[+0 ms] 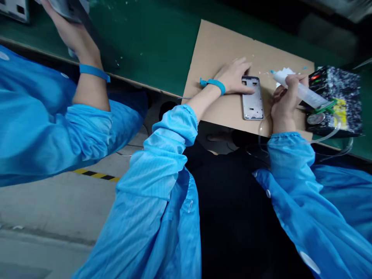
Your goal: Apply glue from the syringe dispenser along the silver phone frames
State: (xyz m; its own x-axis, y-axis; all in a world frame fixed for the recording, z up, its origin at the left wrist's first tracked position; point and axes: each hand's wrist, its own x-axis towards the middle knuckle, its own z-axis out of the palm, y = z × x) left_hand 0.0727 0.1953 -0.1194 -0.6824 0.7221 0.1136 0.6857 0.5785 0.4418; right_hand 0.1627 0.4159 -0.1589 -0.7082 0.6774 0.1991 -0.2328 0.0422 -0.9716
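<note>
On the cardboard sheet (215, 50) lies a grey phone frame (252, 102), flat, with small cut-outs near its upper end. My left hand (231, 77) is at the frame's upper left, fingers stretched out and apart, the thumb reaching over the frame's face. A blue strap circles that wrist. To the right, my right hand (287, 99) is closed round a translucent dispensing syringe (309, 95). Its blue tip points up and left, away from the frame. A green cap with a clear tube is at the syringe's back end.
A black-and-white speckled box (345, 87) with a red light stands right of my right hand. Crumpled white paper (286, 73) lies behind the syringe. Clear tubing (328, 137) loops at the table edge. At left, a co-worker's hand (74, 38) holds a blurred object over the green tabletop (151, 42).
</note>
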